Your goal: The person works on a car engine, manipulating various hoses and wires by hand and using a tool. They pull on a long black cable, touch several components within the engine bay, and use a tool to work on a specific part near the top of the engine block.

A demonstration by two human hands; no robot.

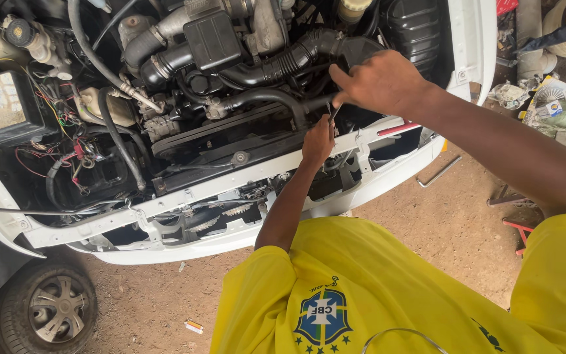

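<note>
The right hand [381, 82] is pinching a thin metal tool [333, 113] angling down toward the left hand [318, 141], whose fingers are seemingly curling around its lower end.

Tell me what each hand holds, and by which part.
The right hand pinches the upper end of a thin metal tool over the engine bay. The left hand is at the tool's lower end; whether it grips anything cannot be told.
</note>
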